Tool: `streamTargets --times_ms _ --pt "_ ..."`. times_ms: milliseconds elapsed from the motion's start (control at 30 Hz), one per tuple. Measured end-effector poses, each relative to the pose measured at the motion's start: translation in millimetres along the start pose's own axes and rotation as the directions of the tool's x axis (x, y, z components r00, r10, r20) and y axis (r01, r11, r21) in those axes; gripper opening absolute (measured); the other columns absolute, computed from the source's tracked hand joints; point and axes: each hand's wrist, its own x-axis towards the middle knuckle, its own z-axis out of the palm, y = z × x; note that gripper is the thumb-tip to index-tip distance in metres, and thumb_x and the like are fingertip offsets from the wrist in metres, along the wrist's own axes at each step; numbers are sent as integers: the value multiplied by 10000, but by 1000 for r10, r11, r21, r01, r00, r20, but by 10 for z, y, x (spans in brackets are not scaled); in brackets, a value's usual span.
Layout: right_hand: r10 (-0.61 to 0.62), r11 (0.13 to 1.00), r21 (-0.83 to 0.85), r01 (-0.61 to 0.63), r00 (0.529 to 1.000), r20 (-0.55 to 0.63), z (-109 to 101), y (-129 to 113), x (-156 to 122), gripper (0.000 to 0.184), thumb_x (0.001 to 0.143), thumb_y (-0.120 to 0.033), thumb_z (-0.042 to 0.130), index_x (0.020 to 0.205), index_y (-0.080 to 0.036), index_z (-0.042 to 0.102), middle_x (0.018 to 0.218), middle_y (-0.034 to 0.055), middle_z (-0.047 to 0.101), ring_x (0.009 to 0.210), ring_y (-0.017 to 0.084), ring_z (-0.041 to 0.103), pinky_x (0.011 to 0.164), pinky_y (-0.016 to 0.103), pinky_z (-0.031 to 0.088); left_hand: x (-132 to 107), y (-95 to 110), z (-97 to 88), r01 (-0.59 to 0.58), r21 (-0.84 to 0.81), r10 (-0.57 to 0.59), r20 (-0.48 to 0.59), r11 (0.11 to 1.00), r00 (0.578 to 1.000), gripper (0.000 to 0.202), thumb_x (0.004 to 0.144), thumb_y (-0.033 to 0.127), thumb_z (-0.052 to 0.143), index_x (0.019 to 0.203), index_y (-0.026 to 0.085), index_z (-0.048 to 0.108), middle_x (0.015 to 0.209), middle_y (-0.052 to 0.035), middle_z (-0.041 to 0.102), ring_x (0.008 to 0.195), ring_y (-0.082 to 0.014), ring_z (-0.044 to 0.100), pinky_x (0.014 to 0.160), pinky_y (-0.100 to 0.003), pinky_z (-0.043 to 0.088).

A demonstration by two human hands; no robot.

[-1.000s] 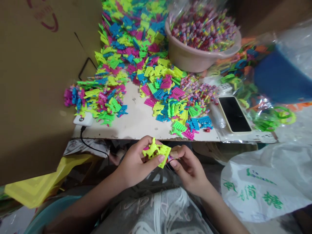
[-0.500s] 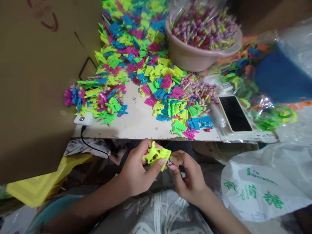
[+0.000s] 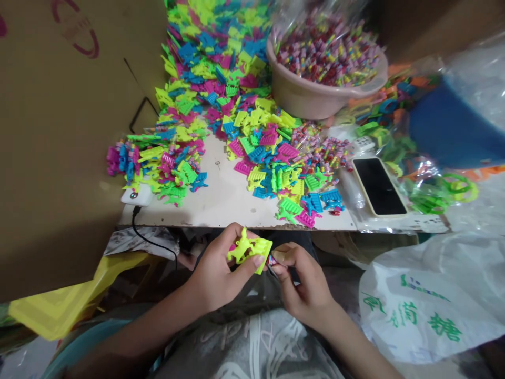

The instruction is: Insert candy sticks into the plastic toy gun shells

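In front of the table edge, my left hand (image 3: 223, 271) grips a yellow plastic toy piece (image 3: 246, 250) with an animal-like shape at one end and a flat panel at the other. A bit of pink shows behind it, between the fingers. My right hand (image 3: 302, 276) pinches a small wrapped candy (image 3: 272, 260) close to the panel's edge; the fingertips cover most of it. Whether the candy touches the yellow piece I cannot tell. Beyond my hands lies a heap of similar pieces (image 3: 276, 152) in yellow, green, blue and pink, beside a pile of small wrapped candies (image 3: 321, 150).
A pink basin (image 3: 315, 100) full of wrapped candies stands at the back. A phone (image 3: 379, 187) lies at the right, near a blue container (image 3: 453, 123). On the left are a large cardboard box (image 3: 71, 158) and a white device (image 3: 136, 196) with a black cable. A white bag (image 3: 426, 305) hangs lower right.
Both hands have shifted slightly left in view, with the yellow piece. The candy at my right fingertips shows a little more clearly now.
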Motion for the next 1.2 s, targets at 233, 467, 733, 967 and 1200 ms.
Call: streamTargets --times_ms 233,467,733,967,1200 --pt "16 1000 -16 -18 994 -112 -6 -45 33 139 887 -96 600 946 -218 571 837 42 689 752 169 667 674 265 552 19 -36 18 -77 101 92 -147 992 985 161 805 233 676 920 211 564 803 10 650 687 -130 631 608 -206 499" --pt "4 1000 15 -2 984 -179 13 -68 28 168 863 -95 644 938 -221 562 811 47 676 740 181 670 621 279 559 2 -121 66 -308 -5 305 -132 951 943 124 843 132 664 899 222 599 902 -15 720 860 -145 716 769 -232 567" --pt "-192 969 -182 169 974 -119 -3 -104 -1 269 874 -24 542 1077 -201 543 862 83 674 739 180 632 636 303 537 -29 -225 109 -466 -60 453 -161 883 877 172 801 63 711 783 201 611 850 -43 751 887 -194 756 782 -300 615" --pt "-244 966 -92 241 969 -26 -130 -132 17 207 863 -27 537 977 -200 547 846 88 681 731 179 645 630 302 546 -90 -160 111 -509 -114 496 -122 853 860 191 815 89 718 729 218 607 817 -23 761 840 -213 767 747 -335 648" --pt "-316 930 -231 284 942 -115 -120 -290 57 208 892 -16 503 1010 -170 576 845 82 684 701 161 624 611 276 534 -134 -114 201 -623 -211 578 -241 753 780 112 917 304 644 865 246 724 885 -7 779 871 -208 762 743 -324 658"
